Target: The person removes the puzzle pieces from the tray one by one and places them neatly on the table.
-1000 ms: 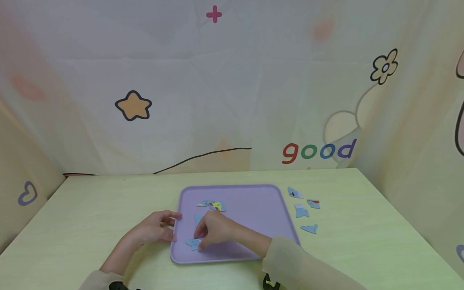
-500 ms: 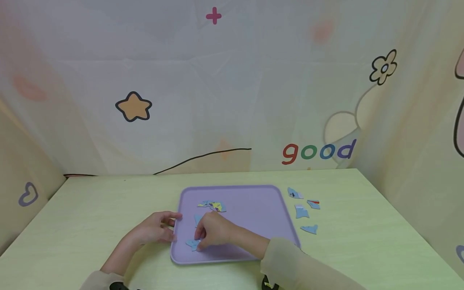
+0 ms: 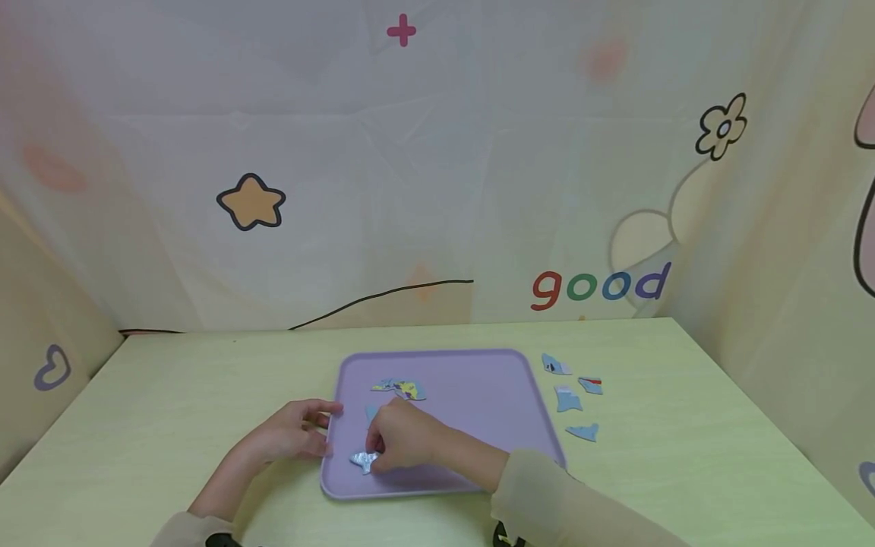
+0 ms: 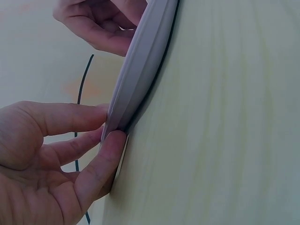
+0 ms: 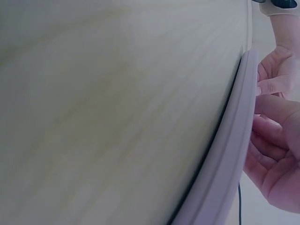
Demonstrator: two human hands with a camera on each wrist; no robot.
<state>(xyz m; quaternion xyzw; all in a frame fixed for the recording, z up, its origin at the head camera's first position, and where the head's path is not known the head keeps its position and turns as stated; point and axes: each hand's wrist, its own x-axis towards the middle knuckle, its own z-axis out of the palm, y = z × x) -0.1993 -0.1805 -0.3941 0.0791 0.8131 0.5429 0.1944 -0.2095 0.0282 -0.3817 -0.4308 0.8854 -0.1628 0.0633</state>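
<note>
A lilac tray point(image 3: 472, 425) lies on the table. My left hand point(image 3: 294, 429) holds its left rim, with fingertips and thumb against the edge, as the left wrist view also shows. Over the tray's front left part, my right hand point(image 3: 406, 437) pinches a light blue puzzle piece point(image 3: 362, 460), whose right end the fingers hide. Another blue puzzle piece point(image 3: 372, 412) is partly hidden behind that hand. Farther back on the tray lie joined-looking puzzle pieces point(image 3: 399, 388) in blue and yellow. In the right wrist view, the tray's rim hides what the fingertips hold.
Right of the tray, several loose puzzle pieces lie on the table point(image 3: 683, 456): one with a dark mark point(image 3: 555, 365), one with a red stripe point(image 3: 591, 385), two plainer blue pieces point(image 3: 568, 399). A printed curtain point(image 3: 437, 190) stands behind the table and at both sides.
The pinched puzzle piece now shines with glare, so its tilt seems slightly changed. Both hands and the tray stay nearly where they were.
</note>
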